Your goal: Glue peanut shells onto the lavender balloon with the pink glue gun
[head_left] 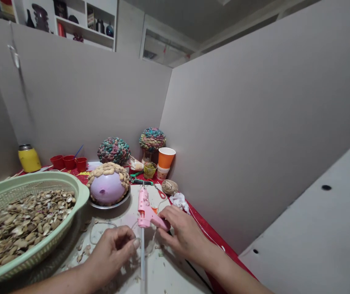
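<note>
In the head view, I have my right hand (179, 232) at the lower centre of the frame, its fingers clamped on the grip of a pink plastic glue gun (144, 207). The nozzle points up the frame; a translucent white glue stick (142, 253) runs out of its rear, its lower end hard to make out. My left hand (112, 253) is just beside the stick, fingers curled in and thumb close to them. I cannot tell whether they meet or pinch the thin pale string near them.

At centre left, a lilac balloon (109, 188) partly covered in tan nutshells sits in a shallow metal dish (113, 205), whose far side is hidden. A pale green plastic basket (78, 196) of brown empty shells (24, 224) is cut off by the left edge.

Farther up the white-topped table (175, 271), two multicoloured knobbly balls (114, 150) stand near an orange paper cup (166, 158). My palms face away, mostly out of sight, and both forearms are cut off by the frame.
</note>
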`<action>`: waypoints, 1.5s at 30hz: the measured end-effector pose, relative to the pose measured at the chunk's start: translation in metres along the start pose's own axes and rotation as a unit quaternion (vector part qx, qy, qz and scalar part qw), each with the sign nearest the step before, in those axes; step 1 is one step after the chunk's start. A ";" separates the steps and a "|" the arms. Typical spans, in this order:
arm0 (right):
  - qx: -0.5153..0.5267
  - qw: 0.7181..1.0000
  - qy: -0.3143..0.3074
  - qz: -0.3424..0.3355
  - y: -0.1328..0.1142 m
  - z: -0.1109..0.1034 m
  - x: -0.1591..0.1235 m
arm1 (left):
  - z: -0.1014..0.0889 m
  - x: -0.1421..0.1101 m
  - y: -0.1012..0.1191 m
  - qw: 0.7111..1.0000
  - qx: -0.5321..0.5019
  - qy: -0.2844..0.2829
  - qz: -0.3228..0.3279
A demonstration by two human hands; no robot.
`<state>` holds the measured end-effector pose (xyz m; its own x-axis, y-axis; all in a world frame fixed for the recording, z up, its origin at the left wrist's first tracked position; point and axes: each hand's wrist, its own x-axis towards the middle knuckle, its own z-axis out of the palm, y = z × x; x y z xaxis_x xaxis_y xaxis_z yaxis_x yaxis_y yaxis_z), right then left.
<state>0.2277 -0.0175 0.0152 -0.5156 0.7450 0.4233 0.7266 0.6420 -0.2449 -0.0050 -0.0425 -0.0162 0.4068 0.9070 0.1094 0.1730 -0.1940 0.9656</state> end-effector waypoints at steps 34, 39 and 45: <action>0.574 0.769 0.199 0.200 0.021 0.015 0.062 | -0.006 0.002 0.002 0.872 0.448 -0.039 0.197; 0.553 0.775 0.220 0.211 0.036 0.018 0.063 | 0.048 0.011 -0.010 0.795 0.482 -0.222 0.295; 0.540 0.784 0.224 0.211 0.041 0.014 0.059 | 0.050 0.028 -0.008 0.828 0.457 -0.239 0.218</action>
<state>0.2207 0.0557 0.0184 0.0541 0.9493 0.3097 -0.1426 0.3143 -0.9385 0.0498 -0.0337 -0.0328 0.8807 0.4662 0.0836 0.4338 -0.8648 0.2528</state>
